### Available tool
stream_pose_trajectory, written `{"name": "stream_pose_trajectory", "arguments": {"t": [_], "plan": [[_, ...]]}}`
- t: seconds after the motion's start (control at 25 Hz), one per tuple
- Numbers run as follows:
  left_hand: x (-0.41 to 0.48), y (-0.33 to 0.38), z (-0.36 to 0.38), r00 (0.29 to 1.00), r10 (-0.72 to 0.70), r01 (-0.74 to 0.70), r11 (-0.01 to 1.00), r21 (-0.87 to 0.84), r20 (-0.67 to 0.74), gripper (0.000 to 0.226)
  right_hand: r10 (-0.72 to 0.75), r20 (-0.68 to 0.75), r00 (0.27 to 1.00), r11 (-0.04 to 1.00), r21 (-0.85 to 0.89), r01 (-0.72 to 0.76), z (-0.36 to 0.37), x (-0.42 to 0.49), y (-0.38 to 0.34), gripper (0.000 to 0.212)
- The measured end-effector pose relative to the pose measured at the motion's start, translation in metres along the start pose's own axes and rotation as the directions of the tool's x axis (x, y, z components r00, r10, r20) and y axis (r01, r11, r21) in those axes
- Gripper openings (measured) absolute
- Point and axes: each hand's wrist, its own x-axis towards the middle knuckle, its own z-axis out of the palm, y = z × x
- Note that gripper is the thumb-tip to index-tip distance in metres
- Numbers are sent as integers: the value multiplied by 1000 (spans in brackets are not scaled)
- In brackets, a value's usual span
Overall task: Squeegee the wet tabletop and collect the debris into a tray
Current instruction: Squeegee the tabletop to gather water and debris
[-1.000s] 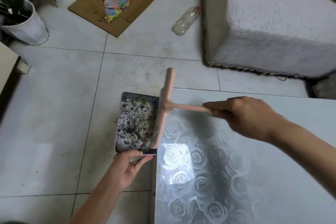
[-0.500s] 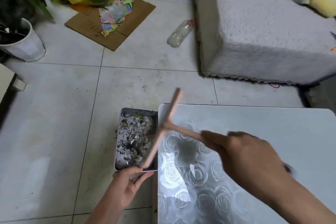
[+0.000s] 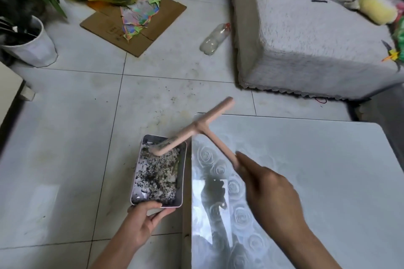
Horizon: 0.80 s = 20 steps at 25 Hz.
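Gripping the near rim of a shallow, round-cornered tray (image 3: 183,172), the left hand (image 3: 144,220) holds it just beside the table's left edge. Gritty dark-and-pale debris (image 3: 157,179) covers its floor. A smooth pink T-shaped squeegee (image 3: 197,126) tilts over its far end, handle clasped by the blurred right hand (image 3: 269,188) above the glossy rose-patterned tabletop (image 3: 317,170).

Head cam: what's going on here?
A person is clearing a glossy rose-patterned tabletop. The right hand grips the handle of a pink T-shaped squeegee, tilted so one blade end dips into a shallow rectangular metal tray. The left hand holds that tray by its near end, beside the table's left edge. It holds dark debris.
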Motion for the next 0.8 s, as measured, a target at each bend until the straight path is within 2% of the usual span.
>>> {"name": "stream_pose_trajectory", "arguments": {"t": [0.16, 0.24, 0.28, 0.4, 0.56, 0.68, 0.8], "plan": [[-20, -8, -34, 1000, -26, 26, 999, -23, 18, 39, 148, 113, 982, 986, 63, -156, -15, -65, 27, 32], [-30, -8, -42, 999, -34, 34, 999, -10, 42, 26, 204, 163, 965, 973, 76, -219, -16, -83, 34, 31], [-54, -5, -58, 999, -12, 12, 1000, -2, 32, 20, 178, 197, 964, 976, 92, -199, -19, -103, 22, 31], [-87, 1, -77, 1000, -15, 15, 1000, 14, 9, 24, 130, 194, 972, 976, 145, -160, -26, -121, 8, 32], [-204, 27, -148, 999, -31, 29, 995, 99, 23, 20, -36, 216, 976, 976, 215, -12, -59, -186, -64, 30], [-274, 50, -200, 1000, -13, 11, 978, 210, 10, 26, -151, 252, 956, 966, 242, 89, -70, -222, -117, 29], [-324, 69, -250, 998, 48, -36, 975, 217, -47, 29, -258, 292, 921, 943, 282, 175, -72, -247, -161, 30]]}}
